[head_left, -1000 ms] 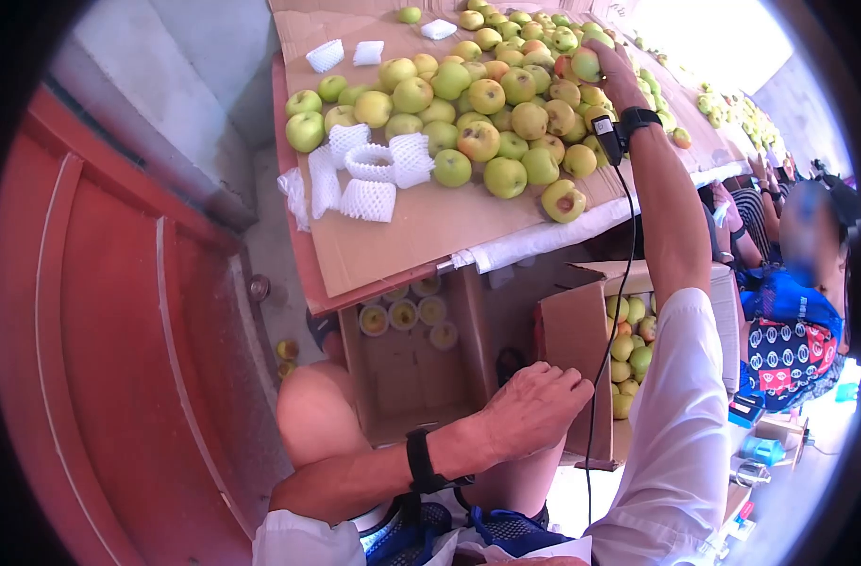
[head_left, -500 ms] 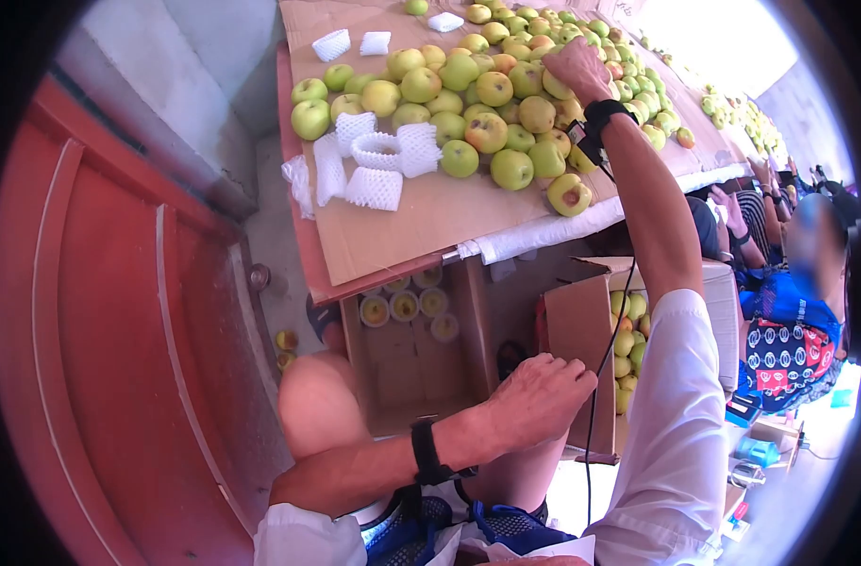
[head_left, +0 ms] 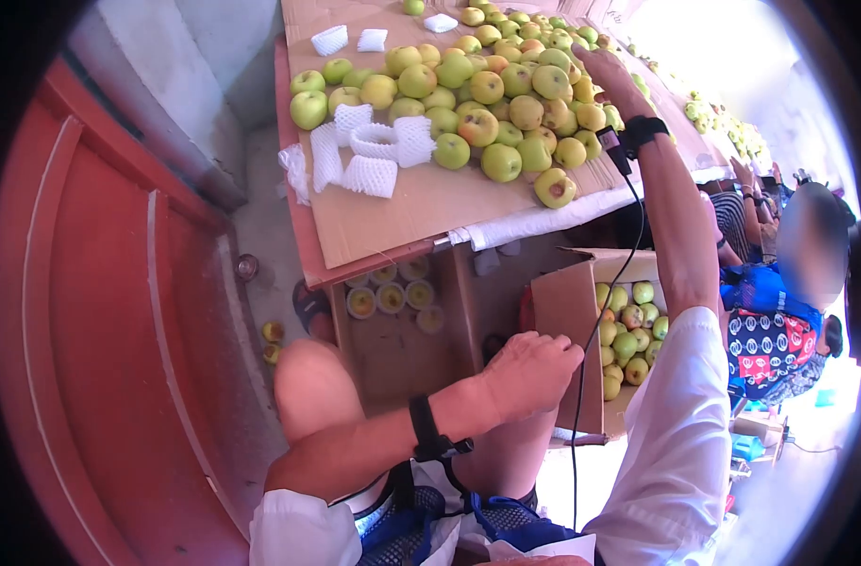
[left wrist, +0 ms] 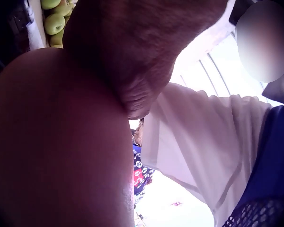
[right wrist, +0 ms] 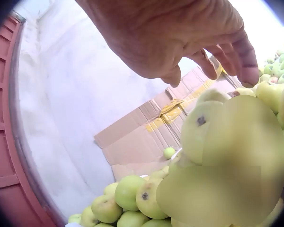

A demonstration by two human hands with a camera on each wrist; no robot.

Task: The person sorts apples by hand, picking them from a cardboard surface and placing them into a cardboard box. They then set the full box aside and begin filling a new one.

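My right hand (head_left: 611,80) reaches over the right side of a heap of green-yellow apples (head_left: 487,87) on the cardboard-covered table. Its fingers are loosely bent and hold nothing. In the right wrist view the right hand (right wrist: 180,42) hovers above the heap, one fingertip right at an apple (right wrist: 270,94). A nearer apple (right wrist: 194,132) with a dark stem end lies below it. My left hand (head_left: 534,373) rests loosely curled on my knee and holds nothing; the left wrist view shows the left hand (left wrist: 146,42) dark against the knee (left wrist: 61,132).
White foam fruit nets (head_left: 369,174) lie left of the heap. A bruised apple (head_left: 555,189) sits near the table's front edge. Below stand a carton (head_left: 562,321) of apples and an open box (head_left: 402,363) with several cups (head_left: 390,297). A cable (head_left: 581,424) hangs from my right wrist. People are at the right.
My right hand held an apple a second ago, then moved left over the heap and let it go there. Now it has drawn back to the right without it. The left hand stays put.
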